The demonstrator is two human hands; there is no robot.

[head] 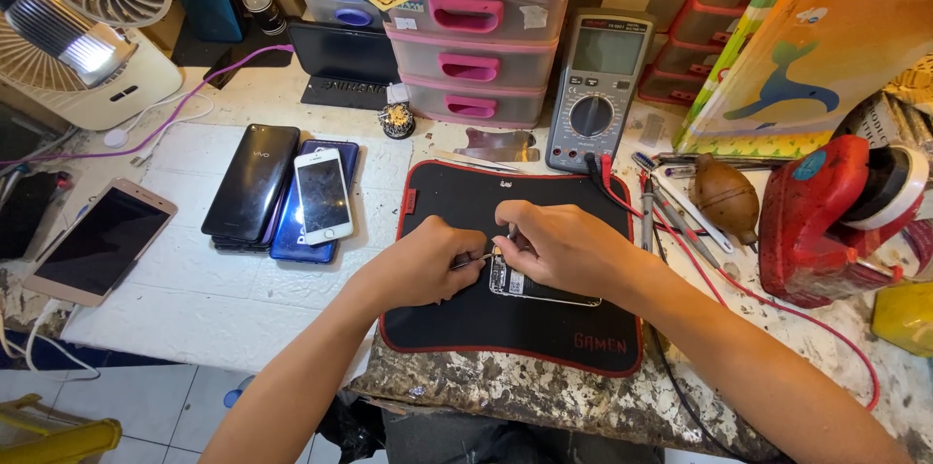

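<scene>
An opened phone (525, 286) lies on a black mat with a red edge (457, 202) in the middle of the bench. My left hand (428, 260) grips thin metal tweezers (473, 257) whose tip points at the phone's upper left corner. My right hand (559, 245) rests over the top of the phone and pinches a small tool (511, 231) at the same corner. Most of the phone's upper part is hidden under my right hand.
A stack of phones (292, 194) lies left of the mat, another phone (97, 240) farther left. A grey multimeter (593, 85) with red and black leads stands behind the mat. Pink drawers (471, 46), a fan (87, 27), a brown bulb blower (727, 197) and a red tool (826, 216) surround it.
</scene>
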